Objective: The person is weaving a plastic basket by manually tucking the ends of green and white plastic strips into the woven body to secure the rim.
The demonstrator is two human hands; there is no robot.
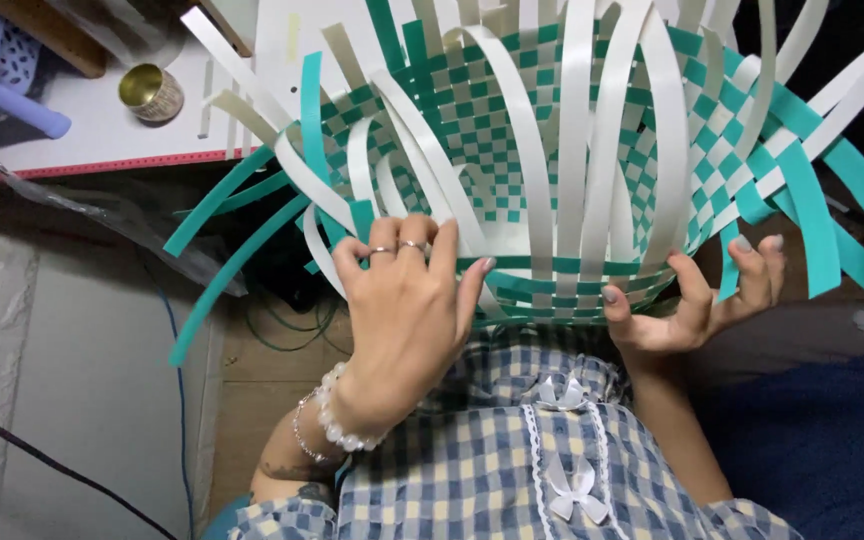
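The top edge cut off the white strips (592, 60) of the half-woven basket (552, 150), and the right edge cut the teal strips (852, 200). The left hand (407, 310) hid part of the near rim. The purple stool (2, 80) ran past the left edge.

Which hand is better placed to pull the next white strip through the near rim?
Left, probably. The left hand already lies over the near rim of the woven basket, fingers on the white strips. The right hand only steadies the rim from the side, its grip partly open.
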